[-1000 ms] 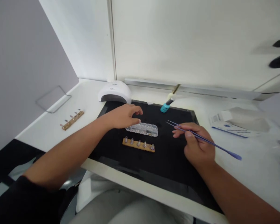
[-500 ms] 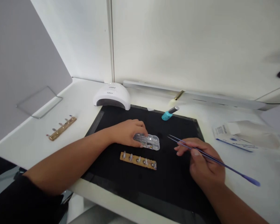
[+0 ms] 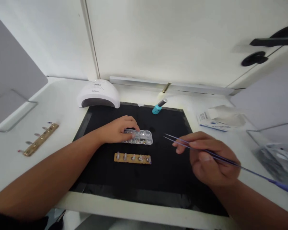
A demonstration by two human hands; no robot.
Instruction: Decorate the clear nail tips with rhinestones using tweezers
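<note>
Gripping long blue tweezers (image 3: 256,174), the right hand (image 3: 214,161) is closed about their middle, with the two thin tips slightly parted and pointing left over the black mat (image 3: 168,172). Those tips are to the right of a clear case (image 3: 145,136) and apart from it. Fingers and thumb of the left hand (image 3: 118,129) close on the left end of this case, covering part of it; small glittering bits show in its compartments. It lies flat near the middle of the mat.

On the near side of the case, and apart from it, is a tan strip (image 3: 129,158) with five small clear nail tips standing along it. Toward the far edge of the mat, a turquoise bottle (image 3: 157,109) with a silver cap leans to the right, and just beyond it is a pale bottle with a gold cap (image 3: 167,87).

A white lamp (image 3: 98,95) sits at the far left corner of the mat. Farther left on the white tabletop (image 3: 62,95) lies a second tan strip (image 3: 42,139), also bearing nail tips. Over to the right is an open white and blue box (image 3: 210,121).
</note>
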